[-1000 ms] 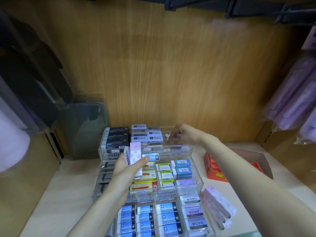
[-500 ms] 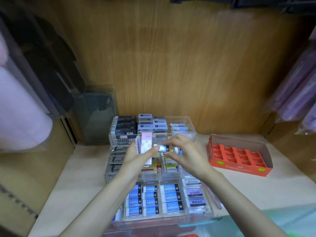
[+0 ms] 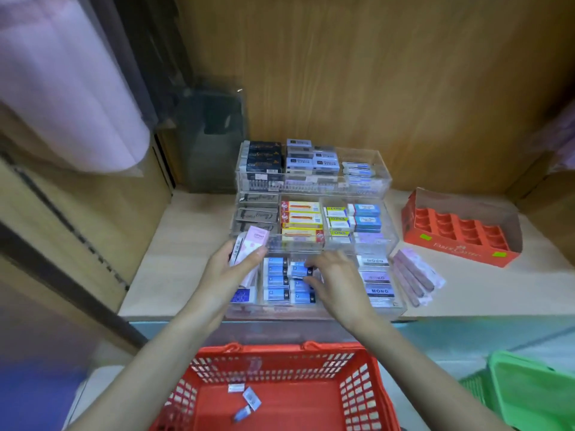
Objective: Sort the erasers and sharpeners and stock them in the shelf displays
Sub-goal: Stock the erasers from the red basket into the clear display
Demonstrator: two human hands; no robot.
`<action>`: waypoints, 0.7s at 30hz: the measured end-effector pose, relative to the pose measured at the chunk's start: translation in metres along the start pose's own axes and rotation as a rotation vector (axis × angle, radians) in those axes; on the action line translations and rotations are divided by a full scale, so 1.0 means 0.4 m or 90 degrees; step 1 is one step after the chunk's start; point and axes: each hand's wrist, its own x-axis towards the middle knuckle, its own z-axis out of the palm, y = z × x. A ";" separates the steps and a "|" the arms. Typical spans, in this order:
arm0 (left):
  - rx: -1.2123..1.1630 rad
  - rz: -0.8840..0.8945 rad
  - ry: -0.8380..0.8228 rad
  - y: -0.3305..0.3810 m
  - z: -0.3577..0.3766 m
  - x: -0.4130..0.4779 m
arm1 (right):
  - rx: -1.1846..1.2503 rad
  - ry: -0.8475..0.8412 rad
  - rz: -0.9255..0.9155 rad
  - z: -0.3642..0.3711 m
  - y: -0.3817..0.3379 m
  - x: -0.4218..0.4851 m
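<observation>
Your right hand (image 3: 339, 284) is low over the front tier of the clear display (image 3: 385, 181). Its fingers are closed narrow on a blue eraser (image 3: 299, 270), which hangs slightly tilted above the rows of matching blue ones. That looks like the step in hand: seating it with its own kind, label up, so the row reads from the front.

Your left hand (image 3: 230, 272), at nine o'clock of the right, has its fingers curled round a pink box (image 3: 257, 239) with something darker behind it that I cannot make out. You seem to hold it clear at the display's left edge as waiting stock, leaving the right hand free to place.

The display steps upward toward twelve o'clock, dark boxes at the back, yellow and blue ones in the middle, so every brand shows. At three o'clock of it lie pink packs (image 3: 415, 275) on the shelf (image 3: 174, 259), and beyond them an orange tray (image 3: 457, 250) with hollow cells.

At six o'clock the red basket (image 3: 367, 384) holds only a few loose pieces (image 3: 250, 399), so by my reckoning most of the sorting is done. Mind the tilt: square the eraser before letting go, or it may ride on its neighbours.
</observation>
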 end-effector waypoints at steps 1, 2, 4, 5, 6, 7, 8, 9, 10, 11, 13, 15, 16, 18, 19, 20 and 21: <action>-0.003 -0.007 0.001 -0.001 -0.006 -0.004 | -0.021 0.016 0.007 0.008 -0.004 0.003; -0.006 -0.015 0.002 -0.002 -0.010 -0.006 | -0.033 0.032 0.016 0.014 -0.005 0.006; -0.006 -0.024 0.002 0.002 -0.012 -0.013 | -0.029 0.065 0.031 0.019 -0.004 0.006; -0.004 -0.023 0.001 0.005 -0.013 -0.015 | -0.011 0.076 0.039 0.015 -0.005 0.004; -0.004 -0.023 0.003 0.006 -0.014 -0.019 | 0.016 0.082 0.047 0.010 -0.008 0.000; -0.004 -0.025 0.006 0.007 -0.015 -0.023 | 0.037 0.083 0.049 0.006 -0.010 -0.004; 0.000 -0.030 0.007 0.007 -0.017 -0.028 | 0.035 0.084 0.047 0.002 -0.012 -0.007; 0.004 -0.036 0.003 0.006 -0.018 -0.032 | 0.008 0.089 0.047 -0.001 -0.013 -0.008; 0.006 -0.041 -0.004 0.004 -0.019 -0.036 | -0.033 0.094 0.049 -0.002 -0.012 -0.007; 0.004 -0.044 -0.009 0.003 -0.020 -0.040 | -0.070 0.095 0.056 -0.004 -0.011 -0.003; 0.000 -0.048 -0.016 0.003 -0.020 -0.047 | -0.121 0.089 0.060 -0.002 -0.009 0.007; 0.000 -0.050 -0.021 0.002 -0.020 -0.051 | -0.138 0.092 0.046 0.006 -0.011 0.015; 0.000 -0.051 -0.023 0.002 -0.021 -0.052 | -0.132 0.100 0.039 0.010 -0.014 0.019; 0.002 -0.053 -0.024 0.001 -0.022 -0.054 | -0.100 0.112 0.032 0.013 -0.023 0.024; 0.002 -0.055 -0.022 0.002 -0.023 -0.054 | -0.091 0.113 0.030 0.012 -0.026 0.023; 0.001 -0.056 -0.020 0.002 -0.024 -0.054 | -0.090 0.109 0.028 0.010 -0.027 0.019; 0.001 -0.056 -0.019 0.002 -0.025 -0.054 | -0.087 0.098 0.029 0.005 -0.027 0.013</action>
